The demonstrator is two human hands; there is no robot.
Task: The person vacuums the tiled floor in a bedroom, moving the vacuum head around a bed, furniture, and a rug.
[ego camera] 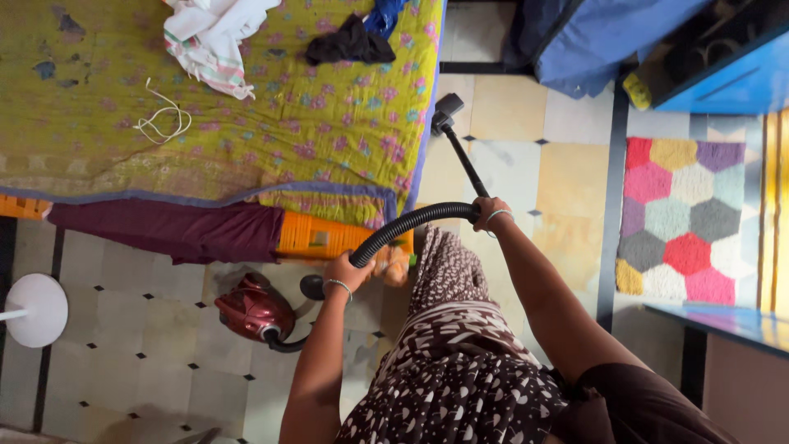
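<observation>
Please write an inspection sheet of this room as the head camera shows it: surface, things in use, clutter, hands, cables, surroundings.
Surface: tiled floor, pale with small dark diamonds.
Things in use: red vacuum cleaner on the floor; black hose runs from it up to the wand, whose nozzle is beside the bed's edge.
Clutter: white and dark clothes on the floral bedspread.
Hands: left hand grips the hose lower down; right hand grips it at the wand; fingers closed.
Cables: white cord lying loose on the bedspread.
Surroundings: hexagon-pattern rug, white round stand base, blue furniture.
</observation>
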